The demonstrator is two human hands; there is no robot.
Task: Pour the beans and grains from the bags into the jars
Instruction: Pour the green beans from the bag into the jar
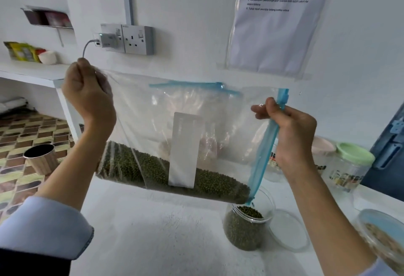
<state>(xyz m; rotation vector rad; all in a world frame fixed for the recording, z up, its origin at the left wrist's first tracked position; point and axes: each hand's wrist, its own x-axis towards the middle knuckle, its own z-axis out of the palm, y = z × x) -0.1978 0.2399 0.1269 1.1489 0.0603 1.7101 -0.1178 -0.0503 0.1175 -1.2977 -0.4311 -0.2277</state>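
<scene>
A clear zip bag with a blue zipper strip and a white label hangs sideways above the white counter. Green mung beans lie along its lower edge. My left hand grips the bag's upper left corner. My right hand pinches the blue zipper edge on the right. The bag's lower right corner sits over the mouth of an open clear jar, which is mostly full of green beans.
A clear lid lies right of the jar. A lidded container of grain is at the right edge. Jars with a green lid and a pink lid stand at the back right. A metal cup stands left.
</scene>
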